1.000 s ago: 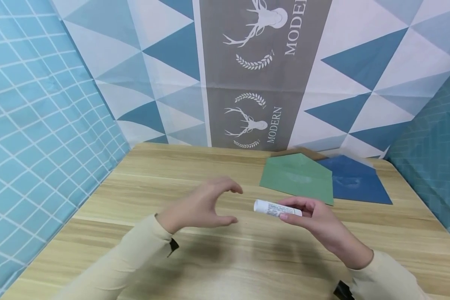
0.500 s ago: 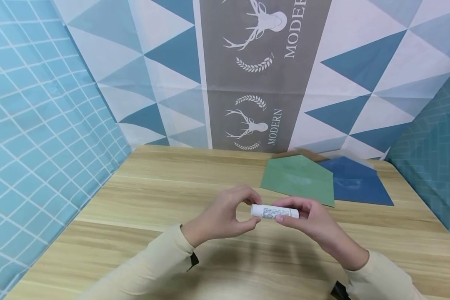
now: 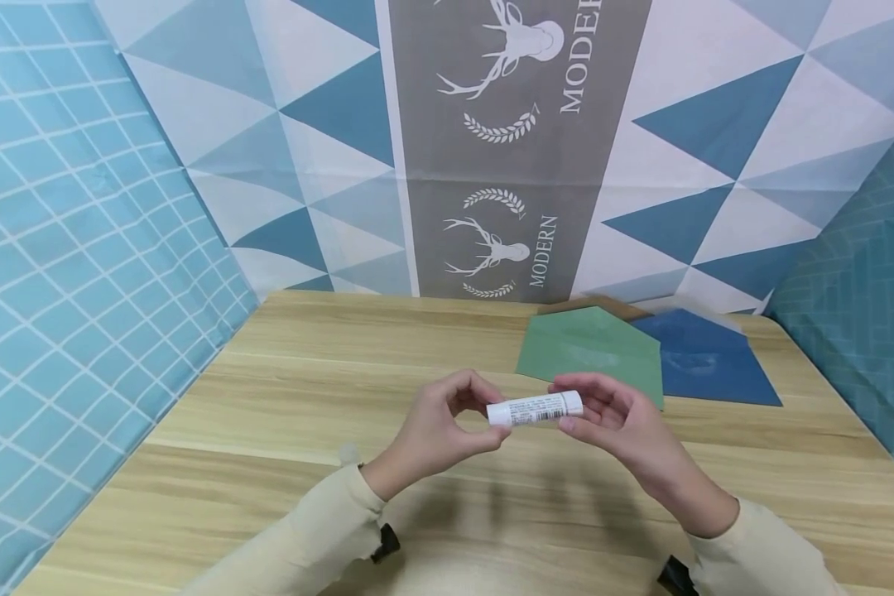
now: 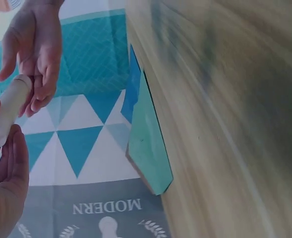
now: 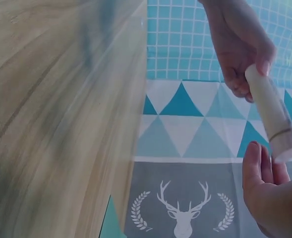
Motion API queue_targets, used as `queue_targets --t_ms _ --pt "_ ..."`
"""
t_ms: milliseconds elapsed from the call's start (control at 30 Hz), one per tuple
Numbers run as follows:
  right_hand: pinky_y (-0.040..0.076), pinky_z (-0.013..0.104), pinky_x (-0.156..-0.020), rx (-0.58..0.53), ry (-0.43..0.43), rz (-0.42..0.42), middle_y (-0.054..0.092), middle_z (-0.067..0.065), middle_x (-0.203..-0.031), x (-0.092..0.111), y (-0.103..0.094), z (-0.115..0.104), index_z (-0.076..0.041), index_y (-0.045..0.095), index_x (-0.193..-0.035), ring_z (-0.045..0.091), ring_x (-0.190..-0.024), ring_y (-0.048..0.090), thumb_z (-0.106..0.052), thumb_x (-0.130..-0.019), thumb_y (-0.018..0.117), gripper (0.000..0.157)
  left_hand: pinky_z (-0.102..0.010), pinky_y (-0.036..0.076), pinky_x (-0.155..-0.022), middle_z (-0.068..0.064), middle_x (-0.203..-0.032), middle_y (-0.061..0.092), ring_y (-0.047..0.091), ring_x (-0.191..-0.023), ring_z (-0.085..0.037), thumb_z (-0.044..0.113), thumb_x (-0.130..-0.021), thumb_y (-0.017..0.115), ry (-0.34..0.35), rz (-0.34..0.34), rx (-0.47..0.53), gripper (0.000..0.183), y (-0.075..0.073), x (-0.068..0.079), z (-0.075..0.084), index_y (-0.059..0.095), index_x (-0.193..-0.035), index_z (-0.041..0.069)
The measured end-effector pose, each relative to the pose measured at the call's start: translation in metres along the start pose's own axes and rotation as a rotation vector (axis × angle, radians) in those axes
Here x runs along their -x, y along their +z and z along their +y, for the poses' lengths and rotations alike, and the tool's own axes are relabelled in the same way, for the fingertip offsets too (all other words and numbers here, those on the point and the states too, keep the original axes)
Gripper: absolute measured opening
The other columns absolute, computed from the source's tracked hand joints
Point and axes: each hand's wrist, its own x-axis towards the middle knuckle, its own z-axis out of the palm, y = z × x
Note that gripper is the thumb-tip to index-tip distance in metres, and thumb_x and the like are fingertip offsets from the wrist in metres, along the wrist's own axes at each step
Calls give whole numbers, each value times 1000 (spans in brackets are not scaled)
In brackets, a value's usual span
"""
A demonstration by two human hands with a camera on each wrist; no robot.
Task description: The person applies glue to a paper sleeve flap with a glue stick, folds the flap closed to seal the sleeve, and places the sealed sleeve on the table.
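Note:
A white glue stick (image 3: 534,409), a slim tube with small print and a barcode, is held above the table. My left hand (image 3: 441,430) pinches its left end between thumb and fingers. Around the other end, my right hand (image 3: 633,439) is spread, its thumb below and fingers above. In the right wrist view, the seam of the glue stick (image 5: 272,111) shows near that end, with a gap between it and the right fingers (image 5: 253,161). The left wrist view shows the right hand (image 4: 39,49) loosely extended beyond the tube.
A green pentagon-shaped sheet (image 3: 588,348) lies at the back right of the wooden table (image 3: 328,364), overlapping a blue one (image 3: 715,364). Brown (image 3: 611,306) and pale (image 3: 704,313) pieces show behind them. Patterned cloth (image 3: 492,165) hangs at the back and sides.
My left hand has moved right and taken the left end of the glue stick. The right fingers have loosened from it, and the tube has shifted slightly left and tilted.

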Motion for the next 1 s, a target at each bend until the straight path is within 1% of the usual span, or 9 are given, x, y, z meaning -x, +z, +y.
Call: queue_targets --t_ms 133,300,433,567,633,700,833,900,1000 --pt "54 17 -87 -17 9 20 63 -9 -118 0 -2 0 -4 53 -128 3 -108 62 -7 -91 63 38 -28 58 -79 -19 -96 67 63 -81 -4 -6 -73 74 -101 5 107 21 -3 3 1 61 -90 -2" --pt "55 19 -84 -41 3 35 65 -8 -110 1 1 -2 -11 59 -120 4 -99 64 -8 -93 60 27 -21 56 -79 -25 -100 64 63 -84 -4 -6 -74 73 -159 -6 193 23 -1 5 0 59 -91 -7" --pt "56 19 -80 -23 -20 60 66 -8 -105 1 4 -4 -11 61 -115 5 -93 64 -8 -92 61 23 -18 55 -79 -25 -102 63 62 -84 -4 -4 -75 74 -209 -24 199 27 1 8 -4 59 -97 -7" --pt "57 20 -78 38 -33 69 67 -7 -102 0 8 -6 -1 60 -116 7 -90 65 -8 -90 64 27 -18 55 -82 -23 -104 63 61 -87 -7 -1 -76 74 -261 -59 160 32 1 11 -7 58 -103 -5" --pt "57 20 -77 91 -57 86 67 -8 -100 0 9 -8 3 60 -116 7 -88 66 -8 -89 66 29 -20 55 -85 -23 -106 64 64 -90 -13 0 -76 75 -259 -78 112 35 0 11 -7 58 -106 -4" --pt "57 20 -75 171 -102 114 68 -8 -98 -1 10 -9 5 61 -113 6 -86 67 -7 -87 68 30 -23 54 -89 -19 -107 66 65 -95 -19 3 -74 76 -240 -95 33 39 -2 9 -5 59 -108 -1" --pt "57 20 -71 365 -223 160 69 0 -94 -5 11 -11 0 67 -106 4 -78 65 -7 -83 73 24 -24 52 -95 -8 -109 67 64 -104 -21 8 -71 80 -176 -122 -114 45 -4 2 2 60 -111 5" --pt "56 20 -70 430 -269 160 70 5 -93 -8 12 -12 -2 68 -104 4 -75 65 -6 -82 74 23 -23 52 -96 -4 -110 66 63 -106 -21 8 -70 81 -154 -129 -141 46 -3 -2 4 61 -112 5" --pt "56 19 -69 493 -305 141 71 7 -91 -11 15 -15 -5 69 -102 2 -74 65 -8 -81 75 22 -23 52 -94 -6 -109 66 64 -106 -21 6 -71 79 -131 -132 -120 44 1 -6 5 61 -111 4"
